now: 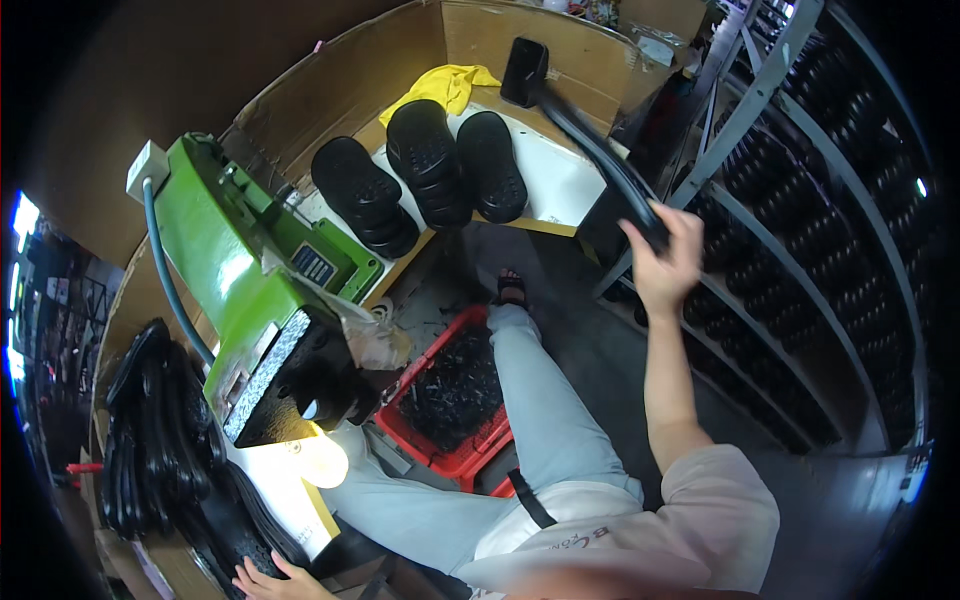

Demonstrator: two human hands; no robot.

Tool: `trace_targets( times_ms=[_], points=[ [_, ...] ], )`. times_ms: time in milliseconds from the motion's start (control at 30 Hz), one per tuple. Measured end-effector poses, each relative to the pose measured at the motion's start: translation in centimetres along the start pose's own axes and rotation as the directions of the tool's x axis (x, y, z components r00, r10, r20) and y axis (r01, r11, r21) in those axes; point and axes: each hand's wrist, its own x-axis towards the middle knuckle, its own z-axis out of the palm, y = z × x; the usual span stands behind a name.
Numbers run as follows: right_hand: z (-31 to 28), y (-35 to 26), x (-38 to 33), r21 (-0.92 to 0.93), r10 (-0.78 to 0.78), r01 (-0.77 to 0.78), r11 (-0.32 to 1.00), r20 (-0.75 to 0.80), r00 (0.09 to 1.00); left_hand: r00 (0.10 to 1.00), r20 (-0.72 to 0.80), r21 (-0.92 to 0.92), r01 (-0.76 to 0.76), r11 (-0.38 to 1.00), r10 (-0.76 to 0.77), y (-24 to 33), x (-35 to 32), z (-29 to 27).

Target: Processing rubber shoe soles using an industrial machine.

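My right hand (668, 255) is raised at the right, fingers closed round the near end of a long, narrow black shoe sole (598, 150), seen edge-on and slightly blurred. My left hand (280, 580), partly cut off by the lower edge, rests with fingers apart on a textured black sole (225, 525). That sole lies beside a heap of glossy black soles (150, 440) at the lower left. Between the hands stands a green machine (235, 270) with a black head and a lit lamp (322, 460) under it.
Stacks of black soles (425, 150) stand on the white tabletop (565, 185), near a yellow cloth (445, 88) and a black phone-like slab (524, 72). Cardboard walls (340, 85) enclose the table. A red basket (430, 455) of black scraps sits by my legs. Racks (800, 250) fill the right.
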Motion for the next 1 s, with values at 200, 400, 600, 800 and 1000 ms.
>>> trace_targets(
  times_ms=[200, 400, 600, 800, 1000],
  points=[
    [10.1, 11.2, -5.8, -0.014, 0.023, -0.019, 1.0, 0.348, 0.937, 0.914, 0.397, 0.171, 0.019, 0.985, -0.087, -2.3, 0.0, 1.8],
    [11.8, 8.5, -8.4, -0.015, -0.024, 0.035, 0.999, 0.468, 0.883, 0.947, 0.234, -0.328, -0.137, 0.935, 0.22, -5.4, -0.1, 0.9],
    [7.4, 6.9, -11.2, -0.204, -0.088, 0.141, 0.969, 0.249, 0.964, 0.957, 0.242, -0.568, 0.007, 0.823, 0.159, -4.1, 1.4, -0.4],
    [6.6, 0.9, -19.0, 0.129, -0.02, -0.046, 0.991, 0.468, 0.884, 0.992, 0.122, -0.572, 0.1, 0.814, -0.036, -6.2, 0.3, -3.7],
    [4.5, -10.4, -22.7, 0.183, 0.16, -0.842, 0.508, 0.94, 0.301, 0.989, 0.128, -0.858, 0.149, 0.492, -0.077, -1.4, 2.3, -12.8]
  ],
)
